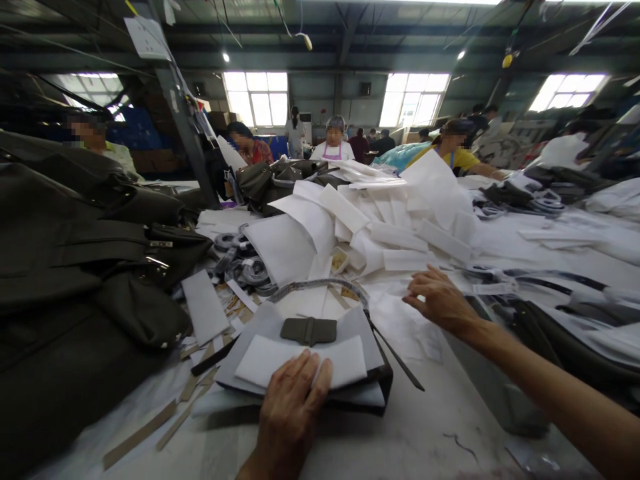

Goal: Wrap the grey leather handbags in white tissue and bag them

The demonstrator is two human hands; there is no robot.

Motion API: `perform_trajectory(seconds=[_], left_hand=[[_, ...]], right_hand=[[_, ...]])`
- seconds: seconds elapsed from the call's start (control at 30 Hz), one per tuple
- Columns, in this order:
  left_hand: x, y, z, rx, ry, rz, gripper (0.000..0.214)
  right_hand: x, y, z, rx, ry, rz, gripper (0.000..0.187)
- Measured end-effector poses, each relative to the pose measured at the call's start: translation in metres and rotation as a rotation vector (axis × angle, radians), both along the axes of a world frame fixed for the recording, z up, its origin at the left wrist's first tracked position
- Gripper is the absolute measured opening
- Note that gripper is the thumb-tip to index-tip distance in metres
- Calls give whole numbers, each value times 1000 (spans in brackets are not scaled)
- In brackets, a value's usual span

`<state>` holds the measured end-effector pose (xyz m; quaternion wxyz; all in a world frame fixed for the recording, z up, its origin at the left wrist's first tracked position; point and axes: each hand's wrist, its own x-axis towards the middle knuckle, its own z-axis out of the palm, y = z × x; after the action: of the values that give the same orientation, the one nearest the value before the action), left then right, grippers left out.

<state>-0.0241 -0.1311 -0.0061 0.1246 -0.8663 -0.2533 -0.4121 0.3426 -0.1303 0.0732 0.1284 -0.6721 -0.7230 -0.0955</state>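
Observation:
A dark handbag [386,383] lies on the table in front of me, with grey-white sheets over it. Its arched handle [320,283] looks wrapped in clear film. A thin dark strap [397,357] trails off to its right. A white padding sheet [345,363] covers the near part of the bag. My left hand [295,393] rests flat on this sheet, fingers stretched out. Just beyond the sheet shows a dark olive tab [309,331] with a raised middle band. Right of the bag, my right hand [440,300] hovers near the white sheets, fingers loosely bent and apart, with nothing visible in it.
A heap of white sheets [360,213] rises beyond the bag. Coiled wrapped straps [245,267] and brown strips [140,433] lie to the left. Large dark bags [75,280] crowd the left side; more bags [565,340] lie right. Co-workers [334,140] sit across the table.

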Motion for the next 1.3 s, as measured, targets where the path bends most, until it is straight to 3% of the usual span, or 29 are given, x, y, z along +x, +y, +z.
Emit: perform_trajectory(seconds=[0.1,0.17,0.27,0.4,0.47,0.5,0.57,0.63,0.77,0.83,1.0,1.3], left_hand=[[7,-2,-6,48,-6,-17,36],[9,-5,-7,54,3,-20,37],[7,-8,-5,22,77,-4,33],[4,-10,-4,-10,81,-1,29],[4,-10,-6,6,98,-2,28],[4,-11,-7,16,110,2,29],[4,-11,-9,18,107,16,29],[5,-12,-9,-5,90,19,29],[4,-12,-8,10,115,4,29],[3,-11,-8,25,105,3,29],[2,-10,-10,13,131,7,32],[1,-11,-5,-14,89,-42,40]], right_hand=[[-11,-32,28,129,351,-68,33],[-33,-56,44,44,594,-124,39],[-85,-88,56,-369,994,-88,44],[-163,-115,52,-1119,1451,125,43],[-191,-119,47,-1346,1619,218,45],[-200,-118,44,-1386,1701,245,46],[-207,-106,39,-1308,1816,217,51],[-201,-85,33,-1055,1800,95,58],[-171,-34,16,-355,1454,-52,66],[-157,-12,7,-179,1218,-50,58],[-133,25,-13,-163,755,14,28],[-97,75,-47,-261,486,66,20]])
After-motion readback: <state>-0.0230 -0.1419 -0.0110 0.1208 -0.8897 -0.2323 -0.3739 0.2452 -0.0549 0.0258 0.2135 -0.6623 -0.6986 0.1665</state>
